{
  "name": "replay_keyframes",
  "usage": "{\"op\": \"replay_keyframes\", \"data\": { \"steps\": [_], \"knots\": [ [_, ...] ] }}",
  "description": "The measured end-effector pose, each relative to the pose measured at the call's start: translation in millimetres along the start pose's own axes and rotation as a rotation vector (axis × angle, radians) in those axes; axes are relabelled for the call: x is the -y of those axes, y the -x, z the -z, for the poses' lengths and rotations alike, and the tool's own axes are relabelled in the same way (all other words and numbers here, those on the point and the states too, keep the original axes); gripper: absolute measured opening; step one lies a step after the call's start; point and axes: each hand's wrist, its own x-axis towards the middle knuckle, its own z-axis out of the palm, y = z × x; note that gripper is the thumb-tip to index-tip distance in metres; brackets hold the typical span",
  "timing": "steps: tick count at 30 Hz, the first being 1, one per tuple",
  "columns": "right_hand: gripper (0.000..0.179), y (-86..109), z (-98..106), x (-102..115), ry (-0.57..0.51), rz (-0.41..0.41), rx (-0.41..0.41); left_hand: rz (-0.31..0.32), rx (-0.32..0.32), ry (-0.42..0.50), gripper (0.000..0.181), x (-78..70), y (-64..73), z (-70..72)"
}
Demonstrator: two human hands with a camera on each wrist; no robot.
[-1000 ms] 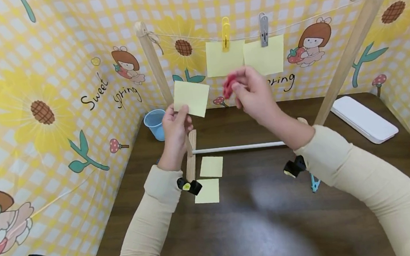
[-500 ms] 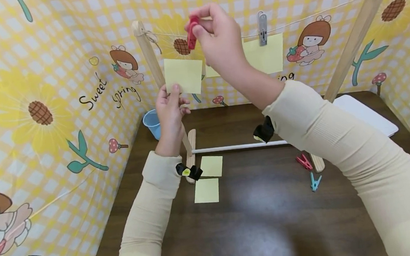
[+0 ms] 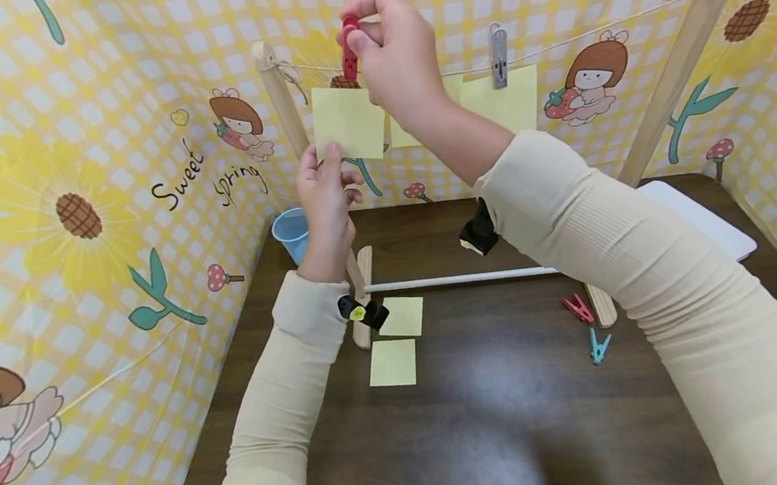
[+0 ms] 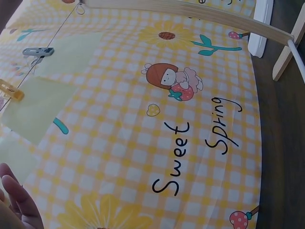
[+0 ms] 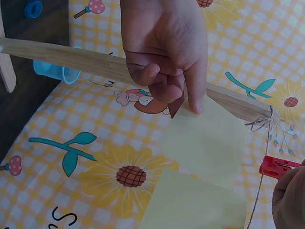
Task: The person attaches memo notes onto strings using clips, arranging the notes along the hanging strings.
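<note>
My left hand [image 3: 325, 202] pinches the lower edge of a pale yellow sticky note [image 3: 347, 121], upright just under the string [image 5: 258, 193]. My right hand [image 3: 402, 58] holds a red clothespin [image 3: 349, 47] by its upper end, tip down, above the note's top edge. In the right wrist view the clothespin's tip overlaps the string; whether it grips it, I cannot tell. To the right hang two more notes, one under a grey clothespin [image 3: 499, 56], the other under a yellow clothespin [image 4: 10, 89] that my right hand hides in the head view.
Wooden posts [image 3: 282, 100] hold the string, joined low down by a white rod [image 3: 458, 279]. On the table lie two loose notes [image 3: 393, 363], another red clothespin [image 3: 578, 308] and a blue clothespin [image 3: 599, 345]. A blue cup [image 3: 291, 232] stands behind left, a white case [image 3: 698, 216] right.
My left hand has raised the note towards the string and straightened it. My right hand has carried the red clothespin up and left to the string, uncovering the red clothespin on the table.
</note>
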Motion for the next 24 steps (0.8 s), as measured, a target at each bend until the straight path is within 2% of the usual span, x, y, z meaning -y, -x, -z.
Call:
{"op": "replay_keyframes", "data": {
  "steps": [5, 11, 24],
  "knots": [
    [0.012, -2.8, -3.9, -0.5, 0.034, -0.038, -0.012, -0.025, 0.017, 0.011, 0.006, 0.8, -0.8, -5.1],
    [0.013, -2.3, -5.5, -0.9, 0.080, -0.065, -0.016, -0.008, 0.015, 0.063, 0.005, 1.4, -3.3, -9.1],
    [0.015, 1.0, -5.4, -2.6, 0.101, -0.052, 0.006, -0.027, 0.050, 0.076, 0.006, 1.5, -5.8, -9.5]
  ]
}}
